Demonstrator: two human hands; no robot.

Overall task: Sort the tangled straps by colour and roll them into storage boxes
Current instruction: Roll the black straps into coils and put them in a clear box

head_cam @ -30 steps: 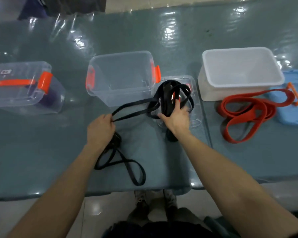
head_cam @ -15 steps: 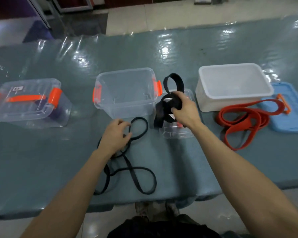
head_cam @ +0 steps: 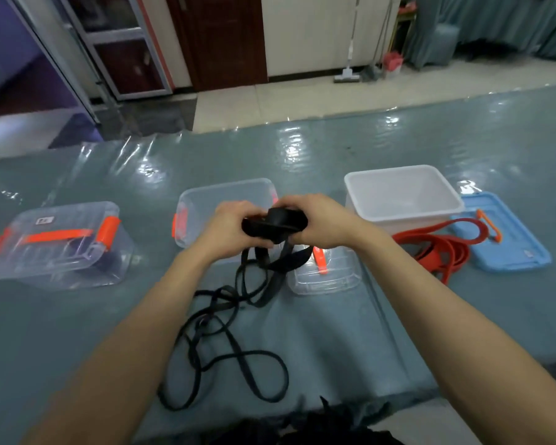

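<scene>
A black strap [head_cam: 238, 358] trails in loose loops over the table toward its front edge. Its upper part is bunched into a coil held above the table, in front of the open clear box [head_cam: 206, 194] with orange latches. My left hand [head_cam: 235, 226] grips the coil's left side and my right hand [head_cam: 318, 220] grips its right side. A red strap [head_cam: 443, 252] lies in a heap in front of the white box [head_cam: 402, 213].
A clear lid [head_cam: 334, 277] with an orange handle lies under the hanging strap. A closed clear box [head_cam: 55, 245] with orange latches stands at the left. A blue lid [head_cam: 511, 239] lies at the right. The table's front edge is close to my body.
My left hand left the loops on the table and rose to join my right hand on the black coil. The view tilted up, showing the room beyond.
</scene>
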